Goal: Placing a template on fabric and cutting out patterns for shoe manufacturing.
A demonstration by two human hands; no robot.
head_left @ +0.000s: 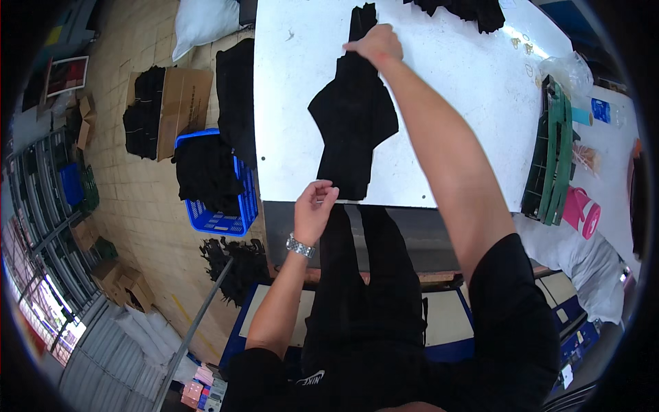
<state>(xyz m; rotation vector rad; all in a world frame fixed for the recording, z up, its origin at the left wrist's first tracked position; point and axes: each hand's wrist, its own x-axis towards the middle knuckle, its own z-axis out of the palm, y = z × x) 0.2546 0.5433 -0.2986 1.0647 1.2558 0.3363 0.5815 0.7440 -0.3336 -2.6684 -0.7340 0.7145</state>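
A long piece of black cloth (pixel 353 113), perhaps a folded garment, lies on the white tabletop (pixel 456 82). It widens to points at both sides and narrows toward its far end. My left hand (pixel 314 209), with a metal watch at the wrist, is at its near left corner. Thumb and fingertips are curled together in a pinch over the cloth's edge. Reaching far across the table, my right hand (pixel 379 47) is closed at the narrow far end. Its thumb points left over the cloth, and its other fingertips are hidden.
More black cloth (pixel 473 12) lies at the table's far edge. Left of the table stand a blue basket (pixel 216 223) of black cloth and a cardboard box (pixel 184 103). A green plastic crate (pixel 555 151) and a pink container (pixel 581 211) are at the right.
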